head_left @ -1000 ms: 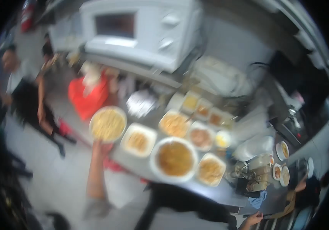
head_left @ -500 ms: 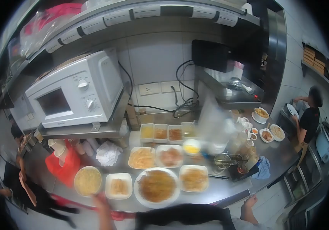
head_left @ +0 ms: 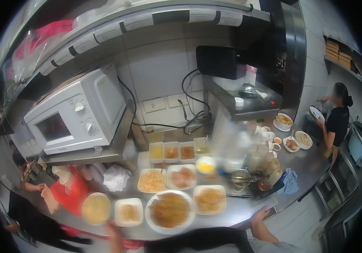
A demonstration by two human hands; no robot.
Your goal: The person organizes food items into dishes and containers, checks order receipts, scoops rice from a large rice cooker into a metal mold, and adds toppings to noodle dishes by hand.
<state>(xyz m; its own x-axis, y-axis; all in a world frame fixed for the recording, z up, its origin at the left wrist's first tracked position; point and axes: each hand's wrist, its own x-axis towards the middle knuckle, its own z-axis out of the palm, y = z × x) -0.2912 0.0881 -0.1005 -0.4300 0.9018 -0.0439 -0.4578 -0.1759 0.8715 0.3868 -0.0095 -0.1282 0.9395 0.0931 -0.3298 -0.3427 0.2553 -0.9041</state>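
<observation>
My left hand is smeared by motion at the counter's front edge, just below a square white dish of pale yellow food; its fingers cannot be made out. At the front edge further right, my right hand is nearest to bare counter, fingers partly extended, nothing visible in it. Between the hands sits a large round white plate of brown and yellow food. To its right is a square dish of yellowish food, and a round bowl of yellow food stands at left.
Behind are two more filled dishes, several small tubs, a bowl with something yellow and bottles. A microwave sits on a raised shelf. A blue cloth lies right. Co-workers stand at both sides.
The view has shifted slightly. My right hand has come inward and up to the counter edge. My left hand stays low near the square dish. The left co-worker's hand has moved toward the red bag.
</observation>
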